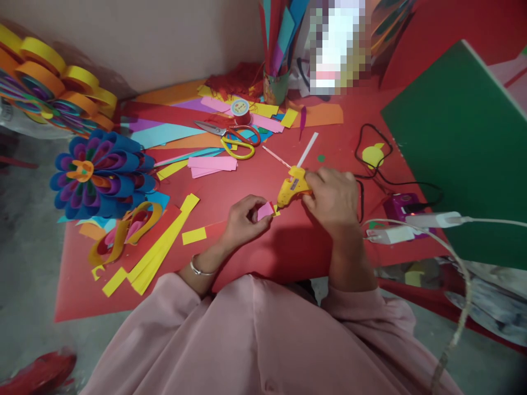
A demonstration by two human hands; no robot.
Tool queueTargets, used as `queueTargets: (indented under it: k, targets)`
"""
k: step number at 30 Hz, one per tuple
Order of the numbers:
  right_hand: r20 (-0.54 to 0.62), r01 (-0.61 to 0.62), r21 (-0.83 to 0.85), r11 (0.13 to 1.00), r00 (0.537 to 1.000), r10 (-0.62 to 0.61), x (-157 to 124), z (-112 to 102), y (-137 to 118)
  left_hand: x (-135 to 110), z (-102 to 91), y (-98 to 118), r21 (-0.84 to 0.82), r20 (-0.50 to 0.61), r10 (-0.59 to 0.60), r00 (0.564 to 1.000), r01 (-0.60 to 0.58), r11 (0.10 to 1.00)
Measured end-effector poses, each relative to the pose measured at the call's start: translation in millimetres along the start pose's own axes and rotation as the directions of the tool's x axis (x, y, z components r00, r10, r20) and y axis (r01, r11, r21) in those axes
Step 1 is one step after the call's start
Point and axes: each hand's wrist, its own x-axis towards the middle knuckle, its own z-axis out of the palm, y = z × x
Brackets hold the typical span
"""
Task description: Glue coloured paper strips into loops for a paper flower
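Observation:
My right hand [334, 200] is wrapped round a yellow hot glue gun [289, 189], its nozzle pointing down and to the left. A thin glue stick [308, 148] sticks up behind the gun. My left hand [248, 219] pinches a small rolled piece of pink paper [265, 210] with a bit of red and yellow at its right end. The nozzle is at that yellow end; whether it touches cannot be made out. Left of my left hand lies a short yellow paper piece [194, 236], and beyond it long yellow paper strips [158, 258].
Scissors [236, 141], a thread spool [241, 112] and pink paper strips [212, 165] lie at the back. A blue paper flower [101, 175] stands left. A purple power socket [405, 211] with plugs and cables sits right, beside a large green board [457, 148].

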Motion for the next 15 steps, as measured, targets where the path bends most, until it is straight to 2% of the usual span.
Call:
queueTargets:
  k: [15]
  targets:
    - [-0.035,-0.045,0.001,0.999,0.998,0.045,4.5,4.8,-2.3,-0.8,0.3,-3.5,-0.002,0.000,0.015,1.000,-0.015,1.000]
